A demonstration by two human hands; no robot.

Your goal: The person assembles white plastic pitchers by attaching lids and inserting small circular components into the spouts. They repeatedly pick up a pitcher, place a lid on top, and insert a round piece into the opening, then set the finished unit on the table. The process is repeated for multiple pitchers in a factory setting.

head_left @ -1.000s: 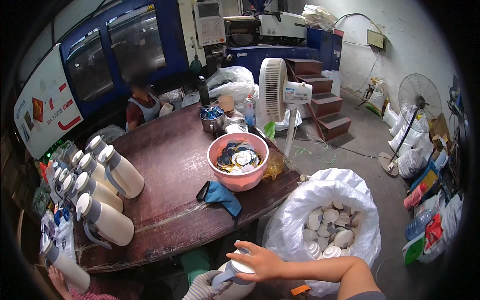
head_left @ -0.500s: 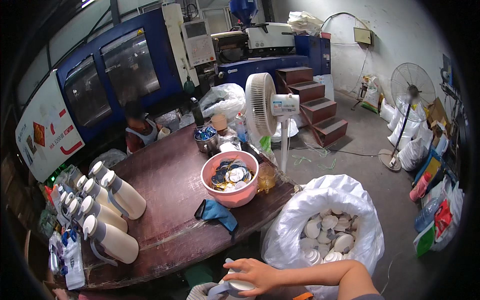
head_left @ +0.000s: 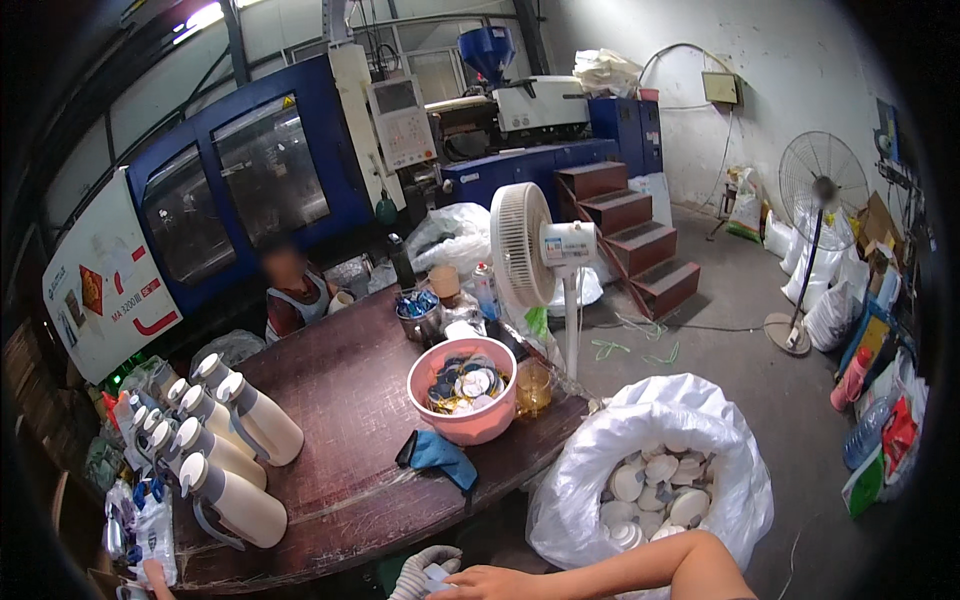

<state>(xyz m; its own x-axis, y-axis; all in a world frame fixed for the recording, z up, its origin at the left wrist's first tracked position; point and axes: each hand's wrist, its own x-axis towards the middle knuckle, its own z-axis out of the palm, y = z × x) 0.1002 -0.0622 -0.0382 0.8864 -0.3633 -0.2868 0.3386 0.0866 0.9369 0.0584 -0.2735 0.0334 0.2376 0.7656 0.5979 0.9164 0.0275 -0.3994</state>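
Observation:
At the bottom edge, my left hand wears a grey-white knit glove and is curled around a jug, of which only a pale grey upper part shows. My right hand is bare and lies over the same jug, its fingers bent down and partly cut off by the frame. The jug's body is out of sight below. Right of my forearm stands a big white sack holding many round white lids. Ahead, on the dark red table, lies a blue-and-black cloth.
Several cream jugs with grey handles stand on the table's left. A pink basin of round discs sits near a white fan. Another person is behind the table; a bare hand touches a plastic bag at lower left.
The view has tilted up, so the scene sits lower. My hands and the jug have sunk toward the bottom edge, more of the glove shows, and a bare hand has appeared at lower left.

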